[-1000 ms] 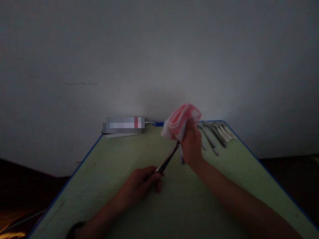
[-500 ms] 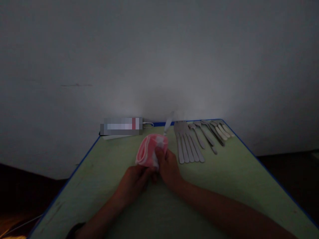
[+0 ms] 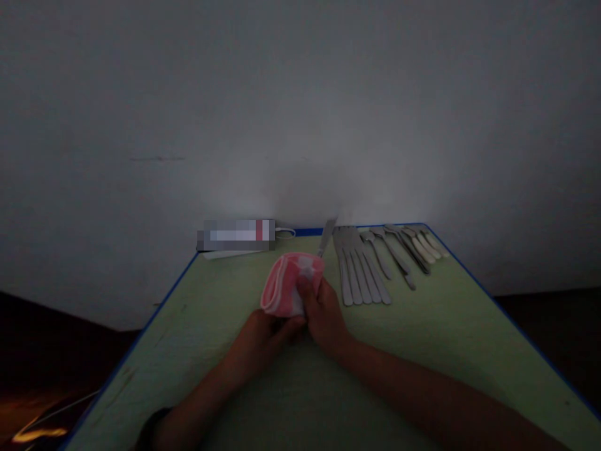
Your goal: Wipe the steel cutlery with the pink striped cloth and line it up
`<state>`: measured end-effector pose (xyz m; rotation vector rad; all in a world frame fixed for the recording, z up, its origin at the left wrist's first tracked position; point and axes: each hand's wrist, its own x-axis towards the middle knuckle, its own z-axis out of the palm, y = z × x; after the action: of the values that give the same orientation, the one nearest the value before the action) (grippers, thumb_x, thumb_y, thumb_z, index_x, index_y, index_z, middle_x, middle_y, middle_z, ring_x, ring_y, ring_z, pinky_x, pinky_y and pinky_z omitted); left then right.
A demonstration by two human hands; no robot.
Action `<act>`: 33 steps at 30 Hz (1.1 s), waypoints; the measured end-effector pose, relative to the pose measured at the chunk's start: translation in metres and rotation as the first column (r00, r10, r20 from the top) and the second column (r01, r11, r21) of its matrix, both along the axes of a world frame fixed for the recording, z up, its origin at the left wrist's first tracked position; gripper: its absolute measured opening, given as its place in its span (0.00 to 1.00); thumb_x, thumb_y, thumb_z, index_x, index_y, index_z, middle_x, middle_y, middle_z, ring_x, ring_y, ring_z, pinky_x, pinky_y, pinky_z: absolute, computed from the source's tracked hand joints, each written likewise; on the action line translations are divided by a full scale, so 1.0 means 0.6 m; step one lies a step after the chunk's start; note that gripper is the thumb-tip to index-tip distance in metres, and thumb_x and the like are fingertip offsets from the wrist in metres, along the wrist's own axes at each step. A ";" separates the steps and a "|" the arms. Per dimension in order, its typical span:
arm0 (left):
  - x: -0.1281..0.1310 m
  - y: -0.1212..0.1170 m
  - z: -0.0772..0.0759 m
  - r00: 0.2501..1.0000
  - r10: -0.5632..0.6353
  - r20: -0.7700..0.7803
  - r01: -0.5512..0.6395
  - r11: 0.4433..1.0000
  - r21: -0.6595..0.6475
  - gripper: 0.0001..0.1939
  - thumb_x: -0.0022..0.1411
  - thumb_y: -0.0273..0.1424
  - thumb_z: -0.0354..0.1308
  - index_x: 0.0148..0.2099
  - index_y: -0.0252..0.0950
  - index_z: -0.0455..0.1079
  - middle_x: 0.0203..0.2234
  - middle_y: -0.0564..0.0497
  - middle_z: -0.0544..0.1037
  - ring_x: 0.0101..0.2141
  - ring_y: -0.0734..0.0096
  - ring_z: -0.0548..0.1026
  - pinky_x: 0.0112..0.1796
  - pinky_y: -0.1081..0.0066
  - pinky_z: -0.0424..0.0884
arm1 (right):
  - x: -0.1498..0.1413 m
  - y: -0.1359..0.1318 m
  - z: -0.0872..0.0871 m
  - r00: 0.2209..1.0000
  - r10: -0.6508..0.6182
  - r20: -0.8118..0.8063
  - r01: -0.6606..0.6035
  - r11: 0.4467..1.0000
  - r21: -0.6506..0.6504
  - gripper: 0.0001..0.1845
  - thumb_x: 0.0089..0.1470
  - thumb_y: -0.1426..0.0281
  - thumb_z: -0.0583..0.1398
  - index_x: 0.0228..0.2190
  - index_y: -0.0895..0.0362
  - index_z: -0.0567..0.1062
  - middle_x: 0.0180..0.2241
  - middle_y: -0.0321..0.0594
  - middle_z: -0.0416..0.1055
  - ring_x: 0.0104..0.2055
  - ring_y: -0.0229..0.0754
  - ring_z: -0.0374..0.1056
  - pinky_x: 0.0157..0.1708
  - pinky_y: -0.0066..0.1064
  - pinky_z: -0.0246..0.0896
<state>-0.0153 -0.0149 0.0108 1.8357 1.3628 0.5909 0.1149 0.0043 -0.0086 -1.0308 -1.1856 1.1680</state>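
A folded pink-and-white cloth [image 3: 286, 285] is held up over the middle of the table. My right hand [image 3: 323, 316] is closed on its right side, thumb on top, gripping the cloth around a table knife [image 3: 327, 237]. The knife's blade sticks out beyond the cloth's far edge, pointing toward the wall; its handle is hidden. At the near edge of the cloth, my left hand [image 3: 267, 338] is closed with thumb and fingers together, pinching the cloth from below. Whether it also touches the knife handle cannot be seen.
Several forks [image 3: 359, 269] lie side by side right of the cloth. Beyond them are spoons [image 3: 377, 254] and more cutlery [image 3: 413, 250], some pale-handled. A blurred-out box [image 3: 237, 235] with a white cord stands at the back left. The green table [image 3: 197, 313] has a blue edge against the wall.
The view has shifted slightly, so everything sits a little further right. Both hands keep hold of the cloth, and the knife blade appears sharper and less smeared.
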 end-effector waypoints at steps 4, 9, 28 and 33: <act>0.008 -0.001 0.004 0.996 0.093 -0.006 -0.093 0.995 -0.047 0.26 0.63 0.43 0.42 0.19 0.35 0.66 0.14 0.53 0.71 0.19 0.73 0.68 0.27 0.74 0.63 | -0.001 0.003 -0.002 1.000 0.003 0.029 -0.002 0.999 -0.037 0.19 0.54 0.54 0.52 0.26 0.58 0.67 0.20 0.32 0.60 0.22 0.33 0.54 0.20 0.24 0.50; 0.008 -0.001 0.005 0.986 0.157 0.052 -0.153 0.986 -0.072 0.27 0.63 0.45 0.41 0.18 0.36 0.64 0.13 0.55 0.68 0.18 0.74 0.66 0.25 0.75 0.60 | 0.001 0.006 0.004 0.998 0.022 0.066 -0.020 0.999 -0.034 0.18 0.51 0.57 0.56 0.22 0.58 0.66 0.17 0.32 0.61 0.21 0.33 0.56 0.20 0.24 0.52; -0.002 0.000 -0.004 0.992 0.086 0.089 -0.071 0.984 -0.166 0.26 0.61 0.49 0.43 0.19 0.36 0.60 0.11 0.57 0.61 0.16 0.77 0.59 0.19 0.76 0.54 | 0.002 0.009 0.002 0.996 0.085 0.029 -0.083 0.995 -0.055 0.14 0.48 0.59 0.59 0.25 0.59 0.69 0.20 0.33 0.63 0.21 0.32 0.56 0.20 0.23 0.52; -0.010 0.002 -0.005 0.997 -0.040 0.073 0.052 0.983 -0.174 0.23 0.61 0.47 0.45 0.21 0.36 0.60 0.13 0.58 0.60 0.16 0.79 0.57 0.19 0.77 0.53 | 0.002 0.016 -0.003 0.998 0.053 -0.041 -0.057 0.994 -0.098 0.21 0.50 0.53 0.55 0.23 0.59 0.68 0.20 0.33 0.62 0.21 0.32 0.55 0.20 0.24 0.50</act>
<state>-0.0216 -0.0136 0.0079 1.6855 1.2809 0.4895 0.1162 0.0141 -0.0101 -1.0512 -1.1414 1.2952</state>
